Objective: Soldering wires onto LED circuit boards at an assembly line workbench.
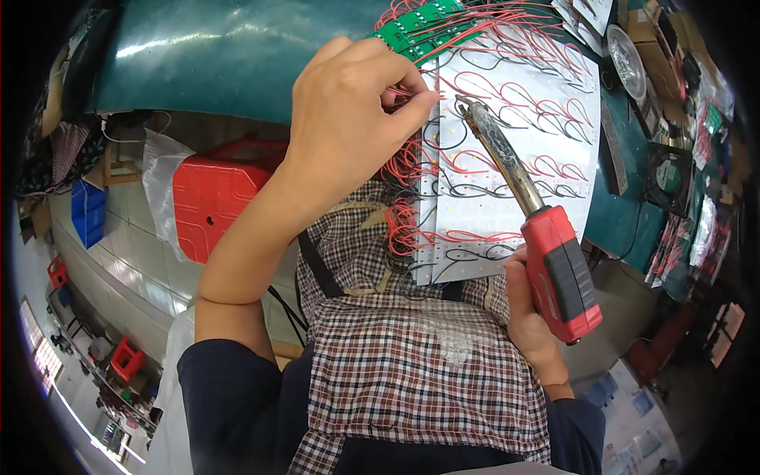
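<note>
My left hand (348, 111) is closed in a pinch on thin red wires, whose ends stick out near its fingertips. My right hand (532, 321) grips a soldering iron (559, 273) with a thick red and black handle. The iron's dark tip points up and left, a short way from the pinched wire ends. Beneath both lie white LED circuit boards (507, 218) with rows of red and black wires attached. Bundled red wires (404, 229) hang along the boards' left edge. Green circuit boards (419, 32) with more red wires sit just beyond my left hand.
The boards rest on a green worktable (206, 59). To the left stands a red plastic stool (222, 194), with a blue bin (88, 212) farther off. On the right are a metal strip (612, 146), a round silvery dish (626, 62) and a black fan (667, 176).
</note>
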Demonstrator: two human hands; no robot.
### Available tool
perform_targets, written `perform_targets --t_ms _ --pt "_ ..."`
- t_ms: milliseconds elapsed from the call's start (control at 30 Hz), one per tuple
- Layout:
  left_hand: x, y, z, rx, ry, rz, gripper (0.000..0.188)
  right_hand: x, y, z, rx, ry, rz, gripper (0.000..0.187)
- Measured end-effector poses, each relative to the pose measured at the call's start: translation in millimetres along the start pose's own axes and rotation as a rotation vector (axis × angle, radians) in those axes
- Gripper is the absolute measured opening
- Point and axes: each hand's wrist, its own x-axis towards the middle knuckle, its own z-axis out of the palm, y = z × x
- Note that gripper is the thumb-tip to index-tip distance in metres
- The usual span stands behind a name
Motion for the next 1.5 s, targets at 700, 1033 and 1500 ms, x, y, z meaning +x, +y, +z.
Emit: perform_targets --t_ms 700,1033,1500 --pt "-3.3 -1.2 5.4 -0.005 0.049 0.005 0.014 2.3 0.2 5.8 0.045 0.005 0.036 0.019" --pt "-2.8 -1.4 5.0 -0.005 0.064 0.049 0.011 -10.9 -2.6 3.3 0.121 0.106 0.187 0.018" --pt "-11.0 -3.1 6.3 -0.111 0.04 0.042 0.014 -10.0 5.4 1.1 0.037 0.008 0.114 0.021"
